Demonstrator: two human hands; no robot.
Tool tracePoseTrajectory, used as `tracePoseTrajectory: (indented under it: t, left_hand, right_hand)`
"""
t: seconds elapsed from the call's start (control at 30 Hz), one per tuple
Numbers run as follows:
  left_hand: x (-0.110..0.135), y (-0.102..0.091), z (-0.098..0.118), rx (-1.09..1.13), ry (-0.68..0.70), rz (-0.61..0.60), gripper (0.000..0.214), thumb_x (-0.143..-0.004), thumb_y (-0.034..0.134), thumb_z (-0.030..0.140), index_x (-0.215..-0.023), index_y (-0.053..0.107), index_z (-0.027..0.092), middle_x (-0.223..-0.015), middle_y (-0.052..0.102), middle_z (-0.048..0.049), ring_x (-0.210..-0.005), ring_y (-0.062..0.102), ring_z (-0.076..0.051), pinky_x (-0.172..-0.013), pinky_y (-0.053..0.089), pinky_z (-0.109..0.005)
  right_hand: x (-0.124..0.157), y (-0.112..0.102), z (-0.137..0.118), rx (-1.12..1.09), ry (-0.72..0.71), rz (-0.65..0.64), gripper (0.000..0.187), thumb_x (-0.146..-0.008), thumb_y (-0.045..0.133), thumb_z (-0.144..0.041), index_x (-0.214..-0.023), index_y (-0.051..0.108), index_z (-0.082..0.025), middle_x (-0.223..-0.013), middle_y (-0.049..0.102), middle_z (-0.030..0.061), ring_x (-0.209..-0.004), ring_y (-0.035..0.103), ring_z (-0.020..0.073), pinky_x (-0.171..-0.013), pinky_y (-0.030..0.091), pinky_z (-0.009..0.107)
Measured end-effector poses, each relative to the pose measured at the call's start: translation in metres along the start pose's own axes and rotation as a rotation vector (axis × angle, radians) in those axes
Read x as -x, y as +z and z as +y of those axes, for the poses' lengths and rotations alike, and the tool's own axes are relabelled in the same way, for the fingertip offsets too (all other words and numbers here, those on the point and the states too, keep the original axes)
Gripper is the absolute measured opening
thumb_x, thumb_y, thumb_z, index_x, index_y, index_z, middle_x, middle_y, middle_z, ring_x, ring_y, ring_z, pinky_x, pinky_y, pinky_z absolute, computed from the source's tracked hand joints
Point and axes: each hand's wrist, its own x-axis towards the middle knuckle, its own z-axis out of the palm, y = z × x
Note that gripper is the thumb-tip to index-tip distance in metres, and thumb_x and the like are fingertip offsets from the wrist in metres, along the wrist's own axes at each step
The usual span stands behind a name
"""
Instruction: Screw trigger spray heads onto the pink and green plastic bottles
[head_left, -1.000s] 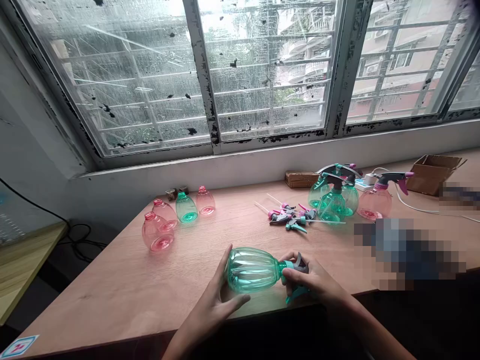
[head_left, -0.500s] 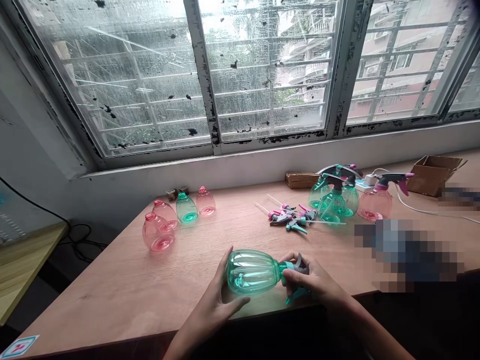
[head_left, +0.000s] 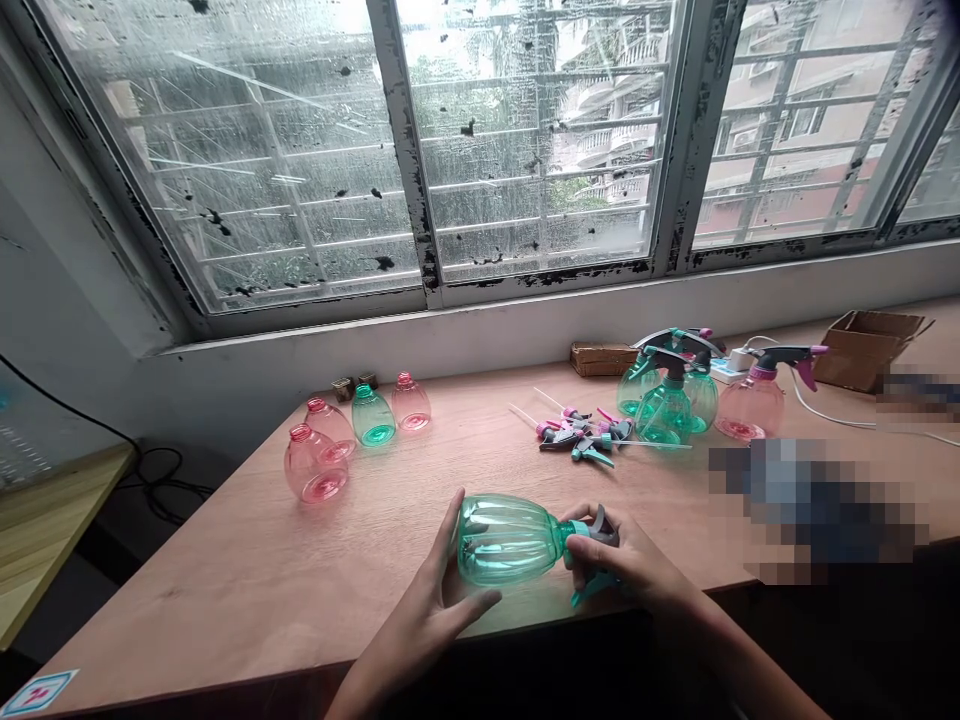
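Observation:
A green ribbed spray bottle (head_left: 510,540) lies on its side in the air, just above the table's front edge. My left hand (head_left: 439,585) is cupped loosely round its base, the thumb stretched out below the bottle and the other fingers partly hidden. At the neck, my right hand (head_left: 622,555) is closed on the grey and teal spray head (head_left: 592,535), whose teal trigger hangs beneath the fingers. Beyond the bottle is a pile of loose spray heads (head_left: 581,437), grey with pink or teal parts.
Headless bottles stand at left: pink ones (head_left: 316,470) and a green one (head_left: 373,418). Back right are complete green spray bottles (head_left: 664,408), a pink one (head_left: 750,405), a power strip with a white cable (head_left: 832,420) and an open cardboard box (head_left: 862,350). Blurred patches hide the right side.
The green bottle has turned about its long axis and shifted slightly right and up at its base. My right hand has barely moved; the left has shifted only a little.

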Motion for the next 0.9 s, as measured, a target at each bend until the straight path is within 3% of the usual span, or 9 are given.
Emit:
tracePoseTrajectory:
  t: [0.17,0.37,0.5,0.67,0.8,0.9]
  left_hand:
    - [-0.001,-0.003,-0.004,0.128,-0.046,-0.04,0.101,-0.088,0.074,0.032,-0.159,0.0,0.033,-0.168,0.011,-0.004,-0.152,0.02,-0.028,-0.125,0.019,-0.042]
    - [-0.002,-0.005,-0.009,0.093,-0.039,-0.051,0.093,-0.088,0.074,0.031,-0.158,0.013,0.03,-0.165,0.023,-0.0064,-0.151,0.021,-0.028,-0.125,0.021,-0.042]
    - [-0.002,-0.003,-0.009,0.069,0.022,-0.032,0.093,-0.089,0.073,0.026,-0.157,0.01,0.035,-0.164,0.024,-0.0048,-0.148,0.03,-0.027,-0.124,0.022,-0.044]
    - [-0.002,-0.005,-0.011,0.1,-0.017,-0.027,0.104,-0.084,0.079,0.03,-0.158,0.006,0.035,-0.167,0.016,-0.006,-0.15,0.023,-0.03,-0.125,0.018,-0.046]
    - [-0.001,-0.008,-0.012,0.11,-0.044,-0.032,0.091,-0.09,0.072,0.039,-0.158,0.014,0.029,-0.165,0.022,-0.0091,-0.151,0.021,-0.032,-0.125,0.016,-0.05]
    - [-0.001,-0.007,-0.009,0.107,-0.029,-0.048,0.088,-0.09,0.072,0.033,-0.158,0.016,0.033,-0.164,0.027,-0.0068,-0.149,0.026,-0.032,-0.124,0.019,-0.051]
  right_hand:
    - [0.0,0.0,0.002,-0.007,0.003,-0.008,0.041,-0.081,0.079,-0.044,-0.103,0.057,-0.016,-0.074,0.072,0.0014,-0.06,0.068,0.0166,-0.06,0.053,0.029]
    - [-0.002,-0.001,0.001,-0.006,0.005,-0.01,0.041,-0.082,0.079,-0.044,-0.103,0.058,-0.016,-0.075,0.073,0.0019,-0.061,0.068,0.0164,-0.06,0.053,0.028]
    - [-0.002,-0.001,0.002,-0.001,-0.005,-0.013,0.041,-0.082,0.079,-0.043,-0.102,0.058,-0.016,-0.074,0.072,0.0016,-0.06,0.067,0.016,-0.059,0.052,0.028]
    - [-0.002,-0.001,0.002,-0.008,-0.005,-0.012,0.04,-0.082,0.08,-0.043,-0.102,0.058,-0.016,-0.073,0.072,0.0015,-0.059,0.067,0.0157,-0.059,0.053,0.028]
    - [-0.002,-0.001,0.002,-0.009,-0.001,-0.009,0.041,-0.081,0.08,-0.043,-0.102,0.058,-0.016,-0.073,0.072,0.0015,-0.059,0.067,0.0156,-0.059,0.053,0.027]
    - [-0.001,-0.001,0.001,-0.01,-0.001,-0.007,0.041,-0.081,0.08,-0.043,-0.103,0.058,-0.016,-0.074,0.072,0.0013,-0.06,0.068,0.0158,-0.06,0.054,0.028]
